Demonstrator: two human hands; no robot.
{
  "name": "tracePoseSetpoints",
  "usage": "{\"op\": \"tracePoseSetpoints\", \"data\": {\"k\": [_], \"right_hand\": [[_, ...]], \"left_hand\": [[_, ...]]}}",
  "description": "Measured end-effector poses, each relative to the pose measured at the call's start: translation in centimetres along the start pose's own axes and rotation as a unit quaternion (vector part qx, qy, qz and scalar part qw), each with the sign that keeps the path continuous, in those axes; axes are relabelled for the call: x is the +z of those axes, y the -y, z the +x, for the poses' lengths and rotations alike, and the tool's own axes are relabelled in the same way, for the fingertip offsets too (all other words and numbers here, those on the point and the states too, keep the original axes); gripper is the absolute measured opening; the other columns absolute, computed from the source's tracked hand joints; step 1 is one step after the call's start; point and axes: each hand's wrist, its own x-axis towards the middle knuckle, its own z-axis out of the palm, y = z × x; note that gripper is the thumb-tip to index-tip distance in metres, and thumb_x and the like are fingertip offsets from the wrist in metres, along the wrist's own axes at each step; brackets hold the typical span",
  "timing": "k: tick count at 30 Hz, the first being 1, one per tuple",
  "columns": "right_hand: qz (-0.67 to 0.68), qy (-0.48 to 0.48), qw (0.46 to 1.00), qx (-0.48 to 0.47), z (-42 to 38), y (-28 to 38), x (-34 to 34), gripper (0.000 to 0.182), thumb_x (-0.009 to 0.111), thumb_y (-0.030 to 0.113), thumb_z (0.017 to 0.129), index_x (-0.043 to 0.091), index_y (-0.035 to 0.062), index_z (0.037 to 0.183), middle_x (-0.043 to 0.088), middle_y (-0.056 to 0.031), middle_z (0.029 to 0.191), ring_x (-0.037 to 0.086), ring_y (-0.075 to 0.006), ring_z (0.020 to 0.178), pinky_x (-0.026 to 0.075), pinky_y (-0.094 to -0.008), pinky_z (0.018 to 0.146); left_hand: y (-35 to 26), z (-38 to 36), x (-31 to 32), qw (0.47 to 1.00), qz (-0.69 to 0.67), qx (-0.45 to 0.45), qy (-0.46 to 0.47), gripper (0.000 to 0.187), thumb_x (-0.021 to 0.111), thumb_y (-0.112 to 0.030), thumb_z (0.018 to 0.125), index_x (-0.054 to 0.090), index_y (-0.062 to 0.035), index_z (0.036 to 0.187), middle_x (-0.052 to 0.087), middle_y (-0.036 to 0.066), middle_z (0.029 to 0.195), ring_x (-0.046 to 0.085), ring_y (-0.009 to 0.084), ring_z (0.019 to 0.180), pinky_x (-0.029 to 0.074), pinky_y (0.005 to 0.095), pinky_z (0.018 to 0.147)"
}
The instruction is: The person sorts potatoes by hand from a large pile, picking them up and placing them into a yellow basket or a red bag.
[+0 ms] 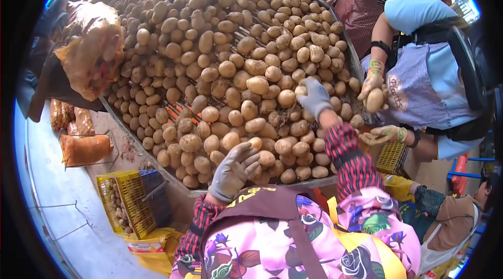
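A broad heap of potatoes (257,85) covers the sorting table in front of me. My left hand (236,171), in a grey glove, is at the near edge with its fingers curled at a small potato (255,143). Further in and to the right, my right hand (316,99), also gloved in grey, reaches over the heap. Its fingers close on a potato (300,91), partly hidden by the glove. Dry plant scraps (276,116) lie among the potatoes just left of and below that hand.
At the right, a co-worker's gloved hand (373,82) holds a potato (374,100). Yellow crates stand at lower left (121,203) and right (392,157). A filled mesh sack (91,48) rests at the table's left side. Orange bags (85,149) lie on the floor.
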Motion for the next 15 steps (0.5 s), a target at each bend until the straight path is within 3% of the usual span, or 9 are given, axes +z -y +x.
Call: {"op": "tracePoseSetpoints", "data": {"k": [2,4,5,6,8,9,11,12,15], "right_hand": [[0.149,0.056,0.987,-0.006,-3.0,2.3,-1.8,0.051,0.079,0.028,0.078,0.065,0.0103,0.125,0.066,-0.0171,0.122,0.062,-0.0327,0.117,0.048,-0.04,0.1],[0.281,0.184,0.939,-0.076,-5.0,4.7,-2.5,0.054,0.079,0.033,0.082,0.064,0.0078,0.127,0.066,-0.0163,0.124,0.062,-0.0317,0.118,0.047,-0.0401,0.103],[0.233,0.135,0.949,-0.166,-4.1,4.2,-1.9,0.055,0.077,0.036,0.086,0.062,0.0061,0.129,0.065,-0.0169,0.125,0.059,-0.0325,0.122,0.044,-0.0408,0.105],[0.21,0.114,0.961,-0.14,-2.0,3.9,-2.1,0.06,0.074,0.046,0.086,0.063,0.0048,0.128,0.061,-0.0222,0.131,0.054,-0.037,0.127,0.041,-0.0421,0.11],[0.06,0.015,0.996,-0.063,3.6,1.0,0.4,0.066,0.071,0.047,0.087,0.056,0.0068,0.137,0.054,-0.0232,0.14,0.048,-0.0373,0.134,0.037,-0.0438,0.113],[0.061,0.014,0.996,-0.06,4.2,0.8,2.1,0.066,0.071,0.047,0.087,0.056,0.0068,0.137,0.054,-0.0232,0.14,0.048,-0.0373,0.134,0.037,-0.0438,0.113],[-0.167,-0.083,0.982,-0.005,5.0,2.2,6.0,0.074,0.069,0.05,0.086,0.047,0.0086,0.145,0.045,-0.0231,0.148,0.041,-0.0384,0.139,0.033,-0.0465,0.116],[-0.198,-0.079,0.977,-0.02,3.6,3.1,7.9,0.082,0.068,0.051,0.086,0.038,0.0095,0.15,0.038,-0.0227,0.153,0.036,-0.0384,0.143,0.031,-0.0473,0.118],[0.134,0.029,0.989,-0.058,4.0,3.6,2.7,0.06,0.071,0.036,0.083,0.056,0.0074,0.133,0.055,-0.0195,0.136,0.046,-0.0395,0.133,0.037,-0.0484,0.111]], "left_hand": [[-0.8,3.3,2.3,0.997,-0.048,0.001,0.052,0.058,0.055,-0.038,0.102,0.04,-0.0078,0.15,0.055,0.015,0.138,0.052,0.0304,0.129,0.04,0.0482,0.112],[-1.0,6.5,4.1,0.992,-0.114,-0.046,0.008,0.06,0.054,-0.043,0.102,0.039,-0.01,0.15,0.056,0.013,0.135,0.053,0.0303,0.127,0.042,0.0492,0.109],[-1.3,7.5,4.8,0.993,-0.096,-0.06,0.043,0.063,0.056,-0.049,0.1,0.043,-0.0093,0.147,0.058,0.013,0.132,0.055,0.0298,0.123,0.045,0.0482,0.105],[-1.3,8.3,4.6,0.988,-0.115,-0.101,-0.001,0.051,0.054,-0.044,0.102,0.051,-0.0081,0.138,0.06,0.012,0.125,0.058,0.0287,0.117,0.048,0.0472,0.1],[-0.1,9.2,2.1,0.991,-0.085,-0.09,0.05,0.038,0.054,-0.039,0.103,0.055,-0.0098,0.127,0.061,0.009,0.12,0.061,0.0255,0.114,0.051,0.0479,0.098],[-1.0,8.4,3.7,0.994,-0.062,-0.092,0.004,0.031,0.053,-0.035,0.104,0.057,-0.009,0.119,0.063,0.011,0.117,0.062,0.0258,0.109,0.051,0.0474,0.097],[-1.3,8.6,2.2,0.988,-0.103,-0.115,0.023,0.031,0.053,-0.034,0.104,0.057,-0.0077,0.119,0.064,0.014,0.112,0.062,0.0277,0.107,0.053,0.0452,0.094],[-2.1,8.8,2.2,0.986,-0.113,-0.117,0.029,0.031,0.053,-0.034,0.104,0.057,-0.0066,0.117,0.064,0.014,0.11,0.062,0.0282,0.106,0.053,0.0441,0.092],[-4.3,8.5,0.5,0.983,-0.159,-0.095,0.019,0.034,0.052,-0.027,0.103,0.056,0.0,0.123,0.065,0.017,0.114,0.061,0.0254,0.098,0.051,0.0384,0.09]]}}
